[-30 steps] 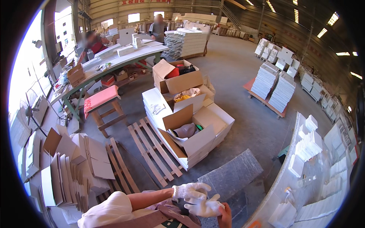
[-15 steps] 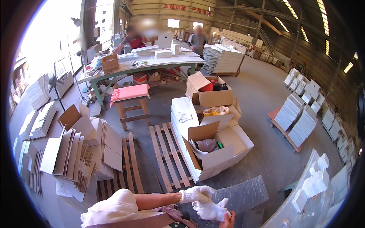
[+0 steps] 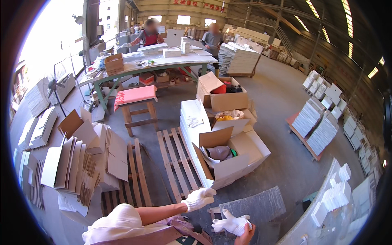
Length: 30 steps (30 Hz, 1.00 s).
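My left hand (image 3: pixel 199 199) is in a white knitted glove, its fingers reaching to the right with a gap between them and nothing visible in them. Bare, my right hand (image 3: pixel 246 236) grips a second white glove (image 3: pixel 229 222) by its cuff. That glove's empty-looking fingers spread toward the left, apart from my left hand. Behind the held glove lies a dark sheet-like surface under clear film (image 3: pixel 255 206). A white sleeve (image 3: pixel 112 226) covers my upper left arm.
Open cartons (image 3: pixel 222 163) stand ahead beside wooden pallets (image 3: pixel 177 163). Folded cardboard (image 3: pixel 77 163) leans at left. A stool with a red cover (image 3: pixel 136 96) stands before a long workbench (image 3: pixel 163 65), where two people are. White blocks (image 3: pixel 337 196) sit on a table at right.
My left hand has drawn away from the held glove, moving left and up. The right hand still holds that glove, slightly further right. The view has shifted a little.
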{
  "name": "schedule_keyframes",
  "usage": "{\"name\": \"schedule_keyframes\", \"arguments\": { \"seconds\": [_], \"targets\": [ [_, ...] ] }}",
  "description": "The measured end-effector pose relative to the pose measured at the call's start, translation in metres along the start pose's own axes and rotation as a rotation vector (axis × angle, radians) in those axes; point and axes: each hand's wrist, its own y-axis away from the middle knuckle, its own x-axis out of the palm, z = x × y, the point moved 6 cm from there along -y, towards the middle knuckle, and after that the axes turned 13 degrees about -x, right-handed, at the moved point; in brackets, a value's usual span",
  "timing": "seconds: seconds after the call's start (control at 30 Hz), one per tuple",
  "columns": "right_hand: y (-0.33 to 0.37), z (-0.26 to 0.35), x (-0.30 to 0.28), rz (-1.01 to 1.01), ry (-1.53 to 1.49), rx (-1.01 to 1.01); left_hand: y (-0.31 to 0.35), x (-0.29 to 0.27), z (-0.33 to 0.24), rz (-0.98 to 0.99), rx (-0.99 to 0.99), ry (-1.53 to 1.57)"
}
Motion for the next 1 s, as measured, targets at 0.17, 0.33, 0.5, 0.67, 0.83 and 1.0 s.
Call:
{"name": "schedule_keyframes", "arguments": {
  "seconds": [0.17, 0.33, 0.5, 0.67, 0.83, 1.0],
  "targets": [
    [0.010, -0.001, 0.011, -0.072, 0.067, -0.080, 0.013, 0.037, -0.001, 0.279, 0.071, -0.103],
    [0.017, -0.038, 0.042, -0.060, 0.031, -0.133, 0.034, 0.078, -0.011, 0.438, 0.054, -0.155],
    [0.017, -0.071, 0.071, 0.048, 0.079, -0.106, 0.024, 0.088, -0.001, 0.524, 0.103, -0.191],
    [0.012, -0.126, 0.060, 0.023, 0.042, -0.055, 0.025, 0.078, 0.005, 0.461, -0.002, -0.269],
    [0.011, -0.141, 0.057, -0.054, 0.223, -0.210, 0.022, 0.081, 0.000, 0.536, -0.021, -0.252],
    [0.021, -0.090, 0.070, 0.026, 0.462, -0.412, 0.012, 0.086, 0.019, 0.539, -0.060, -0.196]
  ]
}}
